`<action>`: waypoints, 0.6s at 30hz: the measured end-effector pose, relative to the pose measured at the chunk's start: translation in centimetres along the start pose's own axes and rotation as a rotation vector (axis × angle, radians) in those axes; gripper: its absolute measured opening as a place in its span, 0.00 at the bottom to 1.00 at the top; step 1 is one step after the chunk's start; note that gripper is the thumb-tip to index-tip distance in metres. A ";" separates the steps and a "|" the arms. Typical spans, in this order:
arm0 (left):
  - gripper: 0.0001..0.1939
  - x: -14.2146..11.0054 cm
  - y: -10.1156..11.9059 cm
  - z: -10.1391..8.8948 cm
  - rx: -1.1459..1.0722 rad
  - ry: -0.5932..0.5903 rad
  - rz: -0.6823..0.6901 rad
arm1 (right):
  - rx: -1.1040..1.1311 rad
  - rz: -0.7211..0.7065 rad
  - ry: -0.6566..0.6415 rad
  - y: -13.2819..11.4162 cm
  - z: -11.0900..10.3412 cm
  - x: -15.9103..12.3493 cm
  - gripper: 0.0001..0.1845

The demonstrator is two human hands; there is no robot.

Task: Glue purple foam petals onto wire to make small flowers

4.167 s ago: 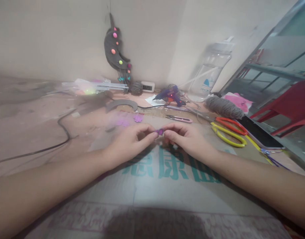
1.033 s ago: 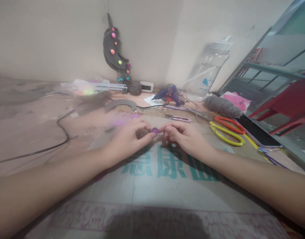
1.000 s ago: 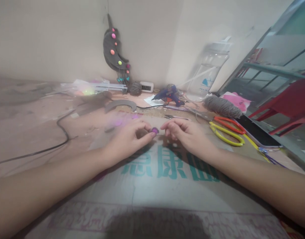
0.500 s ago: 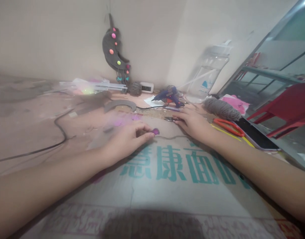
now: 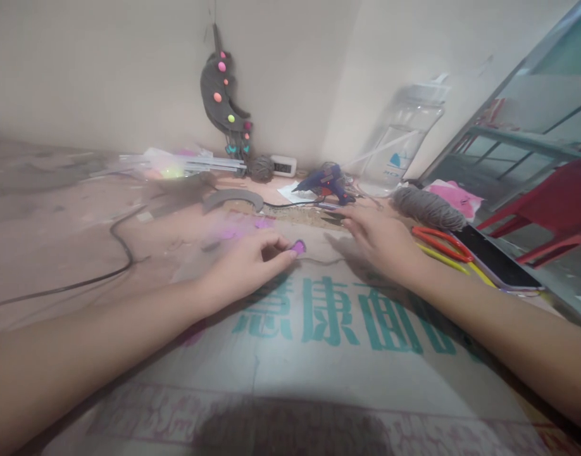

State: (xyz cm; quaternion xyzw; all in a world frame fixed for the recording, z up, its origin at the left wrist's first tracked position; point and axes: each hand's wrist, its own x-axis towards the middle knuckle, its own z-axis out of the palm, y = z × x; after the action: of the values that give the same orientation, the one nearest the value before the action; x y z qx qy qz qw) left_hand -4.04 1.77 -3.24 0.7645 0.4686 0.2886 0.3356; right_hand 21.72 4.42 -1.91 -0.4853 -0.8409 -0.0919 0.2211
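My left hand point(image 5: 252, 263) pinches a small purple piece point(image 5: 299, 247) with a dark grey edge between thumb and fingertips, just above the printed sheet. From near that piece a thin grey strand of yarn point(image 5: 323, 261) trails right across the sheet. My right hand point(image 5: 378, 240) is curled around small scissors point(image 5: 334, 218); their dark blades point left and stand apart, while the handle is hidden under my fingers. Behind my hands lies a grey crescent shape point(image 5: 233, 197). Purple scraps point(image 5: 262, 223) lie beyond my left hand.
A blue glue gun point(image 5: 326, 180) rests on white paper, its black cord running left. A water bottle point(image 5: 397, 142), grey yarn skein point(image 5: 428, 206), orange-handled scissors point(image 5: 442, 244) and phone point(image 5: 497, 256) stand or lie right. A decorated grey crescent point(image 5: 219, 95) hangs on the wall.
My right hand and the small scissors have lifted slightly off the sheet, and the blades now show apart. The purple piece is turned more toward me. The view has shifted slightly.
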 end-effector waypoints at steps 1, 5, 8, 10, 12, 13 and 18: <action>0.16 0.0 0.0 0.0 -0.005 0.000 0.006 | 0.054 0.003 0.004 -0.8 -0.4 -0.2 0.20; 0.15 0.1 0.0 0.0 0.014 0.010 0.023 | 0.117 -0.146 0.018 -3.7 -1.1 -1.3 0.21; 0.14 0.1 0.0 0.0 0.032 0.009 0.029 | 0.037 -0.249 0.010 -4.4 -0.7 -1.8 0.19; 0.14 0.1 0.1 0.0 0.035 0.001 0.034 | -0.011 -0.318 0.030 -4.2 -0.5 -1.8 0.19; 0.14 0.1 0.2 0.0 0.036 0.001 0.040 | -0.056 -0.378 0.059 -3.6 -0.3 -1.7 0.20; 0.14 0.1 0.3 0.0 0.039 0.004 0.041 | -0.072 -0.398 0.072 -3.3 -0.2 -1.6 0.20; 0.15 0.0 0.4 -0.1 0.073 0.031 0.034 | -0.130 -0.437 0.104 -2.5 -0.1 -1.6 0.20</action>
State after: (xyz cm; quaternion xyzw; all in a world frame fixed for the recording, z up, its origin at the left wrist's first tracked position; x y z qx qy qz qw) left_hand -3.89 1.62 -2.90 0.7795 0.4711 0.2888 0.2950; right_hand 20.24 1.89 -2.43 -0.2998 -0.9058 -0.2164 0.2070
